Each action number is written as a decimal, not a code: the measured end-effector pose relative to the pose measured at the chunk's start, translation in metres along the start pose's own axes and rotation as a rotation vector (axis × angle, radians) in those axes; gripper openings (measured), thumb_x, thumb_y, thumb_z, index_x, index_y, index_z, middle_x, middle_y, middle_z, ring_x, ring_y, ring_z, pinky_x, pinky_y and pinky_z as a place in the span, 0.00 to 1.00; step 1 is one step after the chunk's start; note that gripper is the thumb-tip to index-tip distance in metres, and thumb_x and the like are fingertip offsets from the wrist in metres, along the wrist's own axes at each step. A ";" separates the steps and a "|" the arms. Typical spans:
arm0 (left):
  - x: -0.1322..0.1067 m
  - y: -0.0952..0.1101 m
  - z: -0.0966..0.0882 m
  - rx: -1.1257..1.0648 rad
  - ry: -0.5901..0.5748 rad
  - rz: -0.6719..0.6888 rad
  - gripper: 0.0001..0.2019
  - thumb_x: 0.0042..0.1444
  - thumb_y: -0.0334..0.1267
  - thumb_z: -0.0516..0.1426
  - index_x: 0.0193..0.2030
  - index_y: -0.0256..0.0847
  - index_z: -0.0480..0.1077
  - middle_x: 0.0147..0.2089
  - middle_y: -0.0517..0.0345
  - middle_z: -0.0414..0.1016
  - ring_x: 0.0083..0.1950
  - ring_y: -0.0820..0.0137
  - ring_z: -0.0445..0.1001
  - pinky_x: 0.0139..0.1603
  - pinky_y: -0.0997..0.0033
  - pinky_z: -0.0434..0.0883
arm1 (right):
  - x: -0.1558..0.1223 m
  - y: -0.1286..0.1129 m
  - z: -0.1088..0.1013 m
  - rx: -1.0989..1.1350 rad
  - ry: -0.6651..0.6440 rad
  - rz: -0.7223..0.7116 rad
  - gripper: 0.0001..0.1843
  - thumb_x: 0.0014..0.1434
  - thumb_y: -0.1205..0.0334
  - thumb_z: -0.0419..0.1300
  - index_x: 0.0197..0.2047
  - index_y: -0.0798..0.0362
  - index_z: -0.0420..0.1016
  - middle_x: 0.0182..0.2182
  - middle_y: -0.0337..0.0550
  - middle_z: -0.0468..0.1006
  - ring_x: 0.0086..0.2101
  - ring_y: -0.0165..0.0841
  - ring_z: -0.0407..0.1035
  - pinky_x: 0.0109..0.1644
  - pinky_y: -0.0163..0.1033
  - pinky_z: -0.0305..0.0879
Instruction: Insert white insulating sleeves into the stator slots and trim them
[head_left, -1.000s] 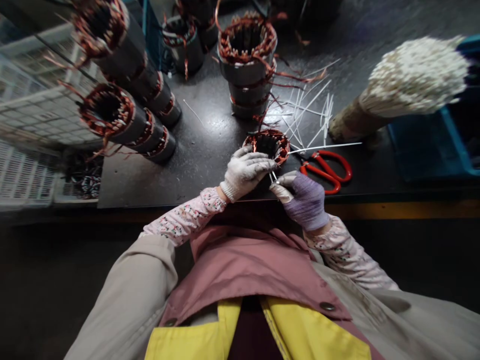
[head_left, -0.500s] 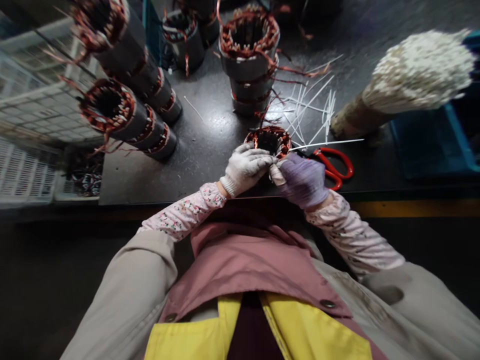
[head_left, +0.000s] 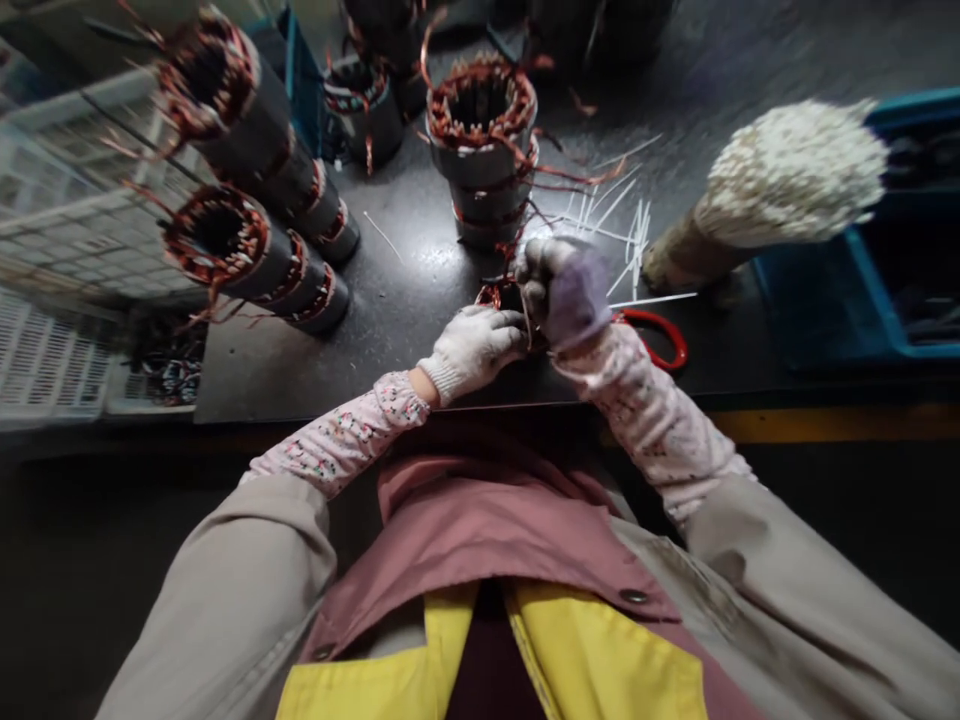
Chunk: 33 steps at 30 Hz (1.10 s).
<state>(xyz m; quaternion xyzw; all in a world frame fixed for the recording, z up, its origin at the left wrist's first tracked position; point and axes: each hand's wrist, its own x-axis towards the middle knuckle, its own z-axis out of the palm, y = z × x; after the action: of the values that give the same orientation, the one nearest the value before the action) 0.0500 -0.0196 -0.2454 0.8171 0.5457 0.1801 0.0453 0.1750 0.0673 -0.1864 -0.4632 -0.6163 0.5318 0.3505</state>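
A stator with copper windings (head_left: 489, 297) stands near the bench's front edge, largely hidden behind my hands. My left hand (head_left: 476, 345), in a white glove, is closed over the near side of its rim. My right hand (head_left: 566, 290), in a white and purple glove slightly blurred by motion, is raised over the stator's right side with curled fingers. A thin pale cord (head_left: 528, 322) runs from its fingers down towards the stator. Red-handled scissors (head_left: 664, 335) lie just right of my right hand, partly covered by it.
Loose white ties (head_left: 619, 210) are strewn beyond my right hand. A thick bundle of white ties (head_left: 795, 175) stands at right, beside a blue bin (head_left: 814, 300). Stacked stators (head_left: 484, 140) rise behind, with more stator stacks (head_left: 292, 260) at left near a white crate (head_left: 97, 220).
My right hand has moved up and inward over the stator, drawing the cord upward. My left hand stays at the stator's rim. The whole view has shifted slightly.
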 end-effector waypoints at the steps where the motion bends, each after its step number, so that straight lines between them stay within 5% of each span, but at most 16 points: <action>1: -0.002 0.004 -0.005 -0.004 -0.003 -0.017 0.12 0.64 0.43 0.55 0.46 0.44 0.77 0.55 0.52 0.78 0.51 0.65 0.76 0.55 0.61 0.68 | -0.008 0.005 -0.014 0.011 0.041 -0.075 0.12 0.60 0.60 0.52 0.27 0.51 0.69 0.22 0.39 0.72 0.21 0.25 0.62 0.26 0.33 0.64; 4: -0.011 0.014 -0.013 0.039 0.075 -0.073 0.21 0.61 0.47 0.58 0.58 0.41 0.71 0.64 0.46 0.69 0.63 0.56 0.68 0.64 0.51 0.63 | -0.044 0.038 -0.076 -0.137 0.424 -0.419 0.15 0.63 0.53 0.51 0.33 0.52 0.72 0.39 0.51 0.77 0.29 0.34 0.72 0.32 0.42 0.69; 5: -0.012 0.015 -0.013 0.069 0.098 -0.089 0.25 0.59 0.48 0.60 0.60 0.39 0.69 0.65 0.43 0.67 0.66 0.52 0.65 0.66 0.46 0.60 | -0.053 0.052 -0.096 -0.325 0.454 -0.435 0.16 0.64 0.53 0.50 0.35 0.52 0.73 0.40 0.54 0.77 0.32 0.38 0.73 0.36 0.45 0.69; 8: -0.009 0.011 -0.004 0.126 0.085 -0.096 0.22 0.58 0.46 0.61 0.57 0.39 0.72 0.60 0.44 0.73 0.64 0.49 0.66 0.64 0.41 0.61 | -0.056 0.082 -0.130 -1.049 0.036 -0.220 0.18 0.59 0.55 0.55 0.47 0.55 0.76 0.40 0.58 0.78 0.40 0.48 0.74 0.41 0.49 0.68; 11: -0.003 0.005 0.008 0.142 0.073 -0.066 0.15 0.61 0.43 0.58 0.52 0.40 0.76 0.53 0.47 0.78 0.60 0.52 0.71 0.60 0.47 0.66 | -0.032 0.087 -0.127 -1.419 -0.224 -0.100 0.33 0.55 0.56 0.59 0.63 0.58 0.66 0.44 0.64 0.77 0.36 0.47 0.73 0.35 0.46 0.65; 16: -0.011 0.008 0.013 0.149 0.137 -0.055 0.15 0.61 0.45 0.58 0.51 0.40 0.76 0.51 0.48 0.79 0.57 0.56 0.73 0.54 0.54 0.70 | -0.023 0.074 -0.122 -1.568 -0.421 -0.012 0.36 0.48 0.55 0.64 0.61 0.59 0.69 0.23 0.53 0.75 0.18 0.37 0.65 0.25 0.41 0.55; 19: -0.018 0.010 0.013 0.131 0.144 -0.071 0.15 0.61 0.45 0.59 0.51 0.41 0.77 0.51 0.48 0.80 0.57 0.57 0.73 0.53 0.55 0.70 | -0.055 0.073 -0.128 -1.527 -0.387 -0.099 0.29 0.52 0.55 0.59 0.57 0.54 0.73 0.23 0.49 0.76 0.21 0.40 0.67 0.24 0.41 0.57; 23: -0.019 0.008 0.014 0.121 0.145 -0.060 0.17 0.61 0.47 0.58 0.51 0.41 0.76 0.51 0.47 0.80 0.57 0.55 0.73 0.52 0.54 0.70 | -0.089 0.072 -0.115 -1.365 -0.298 -0.377 0.28 0.55 0.57 0.56 0.60 0.50 0.70 0.42 0.51 0.79 0.37 0.42 0.73 0.30 0.40 0.62; 28: -0.019 0.007 0.014 0.116 0.137 -0.063 0.17 0.61 0.47 0.58 0.52 0.41 0.76 0.50 0.47 0.79 0.57 0.55 0.72 0.52 0.54 0.70 | -0.083 0.062 -0.085 -1.472 -0.277 -0.382 0.26 0.59 0.56 0.54 0.60 0.51 0.71 0.44 0.54 0.77 0.40 0.43 0.72 0.29 0.38 0.54; 33: -0.020 0.008 0.013 0.093 0.107 -0.084 0.17 0.61 0.46 0.58 0.52 0.41 0.76 0.51 0.47 0.79 0.58 0.56 0.72 0.54 0.54 0.69 | -0.076 0.060 -0.079 -1.479 -0.386 -0.358 0.26 0.60 0.57 0.53 0.60 0.53 0.70 0.42 0.53 0.78 0.35 0.40 0.72 0.28 0.38 0.53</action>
<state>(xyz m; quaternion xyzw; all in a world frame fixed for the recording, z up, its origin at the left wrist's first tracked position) 0.0551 -0.0394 -0.2601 0.7841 0.5888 0.1960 -0.0142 0.2849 0.0216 -0.2253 -0.3694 -0.9256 -0.0101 -0.0820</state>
